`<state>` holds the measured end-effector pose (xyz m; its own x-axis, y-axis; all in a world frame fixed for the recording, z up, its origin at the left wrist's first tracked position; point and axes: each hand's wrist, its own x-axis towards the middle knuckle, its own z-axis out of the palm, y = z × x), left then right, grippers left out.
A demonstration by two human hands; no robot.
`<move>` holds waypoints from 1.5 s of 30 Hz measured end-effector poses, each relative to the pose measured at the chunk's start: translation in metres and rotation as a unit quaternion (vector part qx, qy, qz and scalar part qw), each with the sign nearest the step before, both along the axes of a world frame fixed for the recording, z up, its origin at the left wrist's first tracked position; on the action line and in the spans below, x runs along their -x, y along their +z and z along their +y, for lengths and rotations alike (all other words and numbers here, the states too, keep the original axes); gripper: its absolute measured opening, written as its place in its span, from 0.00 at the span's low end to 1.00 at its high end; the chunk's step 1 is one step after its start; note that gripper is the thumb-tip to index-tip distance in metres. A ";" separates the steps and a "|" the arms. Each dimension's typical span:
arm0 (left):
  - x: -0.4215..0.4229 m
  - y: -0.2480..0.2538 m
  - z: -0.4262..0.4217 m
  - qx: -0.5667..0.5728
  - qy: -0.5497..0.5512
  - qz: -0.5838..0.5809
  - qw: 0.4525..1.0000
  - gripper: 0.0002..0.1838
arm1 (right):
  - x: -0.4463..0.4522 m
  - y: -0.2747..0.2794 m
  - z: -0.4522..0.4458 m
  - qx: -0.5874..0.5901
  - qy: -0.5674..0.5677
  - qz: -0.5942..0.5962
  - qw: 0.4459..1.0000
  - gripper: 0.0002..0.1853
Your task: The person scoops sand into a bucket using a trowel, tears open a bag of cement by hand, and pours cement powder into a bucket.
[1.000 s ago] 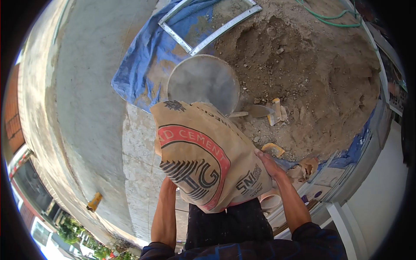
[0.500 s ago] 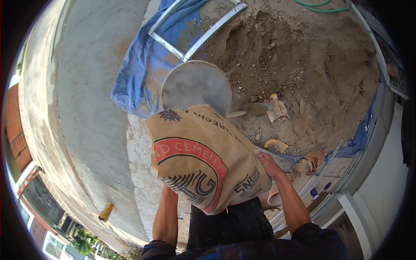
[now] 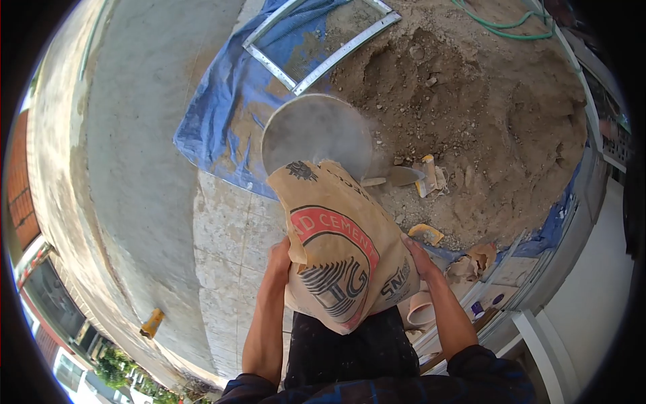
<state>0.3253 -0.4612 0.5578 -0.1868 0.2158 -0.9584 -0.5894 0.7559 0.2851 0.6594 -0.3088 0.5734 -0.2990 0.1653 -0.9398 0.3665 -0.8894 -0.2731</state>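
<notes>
A brown paper cement bag (image 3: pixel 343 236) with a red band and black print is held between my two hands in front of my legs. Its torn upper end tilts over the near rim of a round bucket (image 3: pixel 316 131), where grey dust hangs. My left hand (image 3: pixel 279 256) grips the bag's left side, its fingers partly hidden by the torn flap. On the opposite side, my right hand (image 3: pixel 420 259) is closed against the paper. Close to the bag's upper right lies a trowel (image 3: pixel 404 176) on the sand, beside a yellow-and-white scrap (image 3: pixel 431 176).
A brown sand heap (image 3: pixel 464 114) covers the right side, on a blue tarp (image 3: pixel 215 128). A metal frame (image 3: pixel 323 64) lies beyond the bucket. Torn paper (image 3: pixel 474 262) and a pinkish pot (image 3: pixel 422 310) are at lower right. A green hose (image 3: pixel 511 25) curls at the top right.
The bag has shifted right and narrowed between my hands. My left hand has come into sight at its left side. Dust over the bucket has thickened.
</notes>
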 end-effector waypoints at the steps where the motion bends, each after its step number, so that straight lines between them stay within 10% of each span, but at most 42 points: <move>1: -0.002 0.015 0.011 0.016 0.025 0.010 1.000 0.23 | -0.005 -0.008 -0.001 0.013 -0.007 -0.009 1.000 0.32; 13: -0.008 0.030 -0.014 0.147 0.023 -0.010 0.989 0.24 | 0.009 0.013 -0.015 0.131 -0.026 -0.087 0.987 0.36; 16: 0.018 -0.026 0.017 0.059 -0.012 0.115 0.992 0.26 | 0.038 -0.021 0.024 -0.017 0.011 -0.109 0.994 0.35; 18: 0.018 -0.022 -0.015 0.014 0.024 -0.044 0.999 0.26 | 0.023 -0.010 0.008 0.187 -0.050 -0.075 0.978 0.37; 20: 0.010 -0.042 -0.019 0.051 0.057 0.001 0.997 0.24 | 0.030 -0.039 0.026 0.066 -0.009 -0.080 0.995 0.38; 22: 0.012 -0.030 -0.042 -0.086 -0.064 0.034 0.994 0.25 | 0.038 -0.003 0.010 0.192 -0.027 -0.108 0.975 0.37; 24: 0.017 -0.031 -0.016 -0.089 0.044 0.008 0.995 0.25 | 0.076 -0.009 0.039 -0.051 -0.020 -0.114 0.992 0.36; 31: 0.043 -0.038 -0.024 -0.090 -0.024 -0.064 0.994 0.24 | 0.077 0.028 0.014 0.154 0.015 -0.098 0.983 0.36; 34: 0.042 -0.037 -0.027 -0.090 -0.010 -0.056 0.994 0.24 | 0.057 -0.015 -0.017 -0.155 0.054 -0.140 0.976 0.38; 37: 0.045 -0.028 -0.029 -0.063 -0.018 -0.075 0.995 0.24 | 0.062 0.006 -0.009 0.014 0.019 -0.044 0.999 0.39; 45: 0.042 -0.012 -0.034 -0.056 0.015 -0.098 0.994 0.24 | 0.060 -0.002 -0.009 0.007 0.066 -0.088 0.994 0.39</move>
<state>0.2831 -0.4953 0.5455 -0.0077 0.3194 -0.9476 -0.6636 0.7072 0.2438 0.5991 -0.3173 0.5710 -0.1479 0.1223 -0.9814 0.5205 -0.8342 -0.1824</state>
